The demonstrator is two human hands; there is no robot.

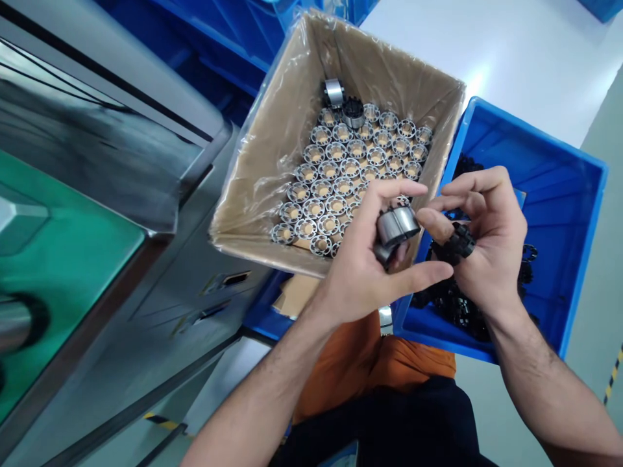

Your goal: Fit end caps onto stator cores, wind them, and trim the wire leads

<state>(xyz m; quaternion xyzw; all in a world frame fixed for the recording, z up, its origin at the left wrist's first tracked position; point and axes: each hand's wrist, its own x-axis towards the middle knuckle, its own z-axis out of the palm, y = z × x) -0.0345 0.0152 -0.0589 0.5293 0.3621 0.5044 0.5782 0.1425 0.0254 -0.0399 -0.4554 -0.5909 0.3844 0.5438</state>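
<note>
In my left hand (365, 259) lie silvery metal rings (398, 225), with the fingers curled round them and the thumb stretched to the right. At least two rings show there; the palm hides part of the lower one. My right hand (491, 240) is closed on black toothed plastic rings (460, 241), held against the palm, while its fingertips point at the left hand. The two hands are close together but apart, above the edge between a lined carton (253, 181) and a blue bin (559, 259).
Rows of metal rings (335, 151) stand in the carton, and two pieces with black parts (353, 110) lie on top at the back. Black plastic parts (457, 305) fill the bin's bottom. A grey and green machine (63, 259) stands at left; blue crates (219, 32) are behind.
</note>
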